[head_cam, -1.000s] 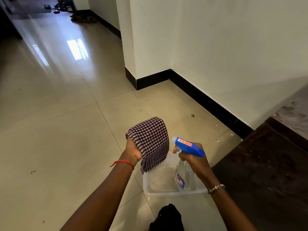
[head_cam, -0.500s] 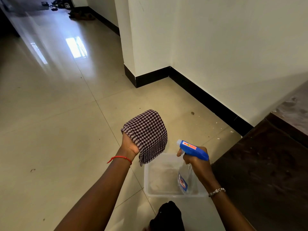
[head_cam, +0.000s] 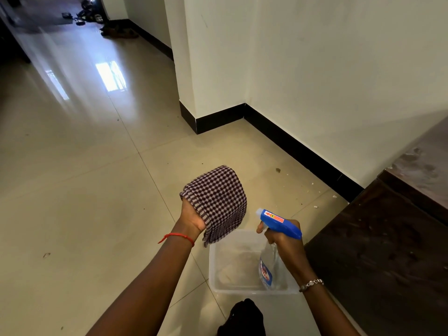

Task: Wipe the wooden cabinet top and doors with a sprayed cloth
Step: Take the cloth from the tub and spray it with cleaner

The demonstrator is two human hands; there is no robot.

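Note:
My left hand [head_cam: 191,218] holds up a folded brown-and-white checked cloth [head_cam: 217,201] draped over its fingers. To its right, my right hand [head_cam: 284,241] grips a clear spray bottle [head_cam: 269,267] with a blue trigger head [head_cam: 278,223]; the nozzle points at the cloth from a short gap away. A finger rests on the trigger. The dark wooden cabinet [head_cam: 378,251] stands at the right, its dusty, stained top [head_cam: 423,166] against the wall.
A clear plastic tub [head_cam: 219,284] sits on the tiled floor beneath both hands, beside the cabinet. A black bundle [head_cam: 242,317] lies at the bottom edge. A wall corner with black skirting [head_cam: 218,120] stands ahead. Shoes [head_cam: 89,15] lie far down the hallway.
Both hands have lowered slightly in the frame as the view shifted. The cloth and the bottle's nozzle stay facing each other, a little farther apart than a second ago.

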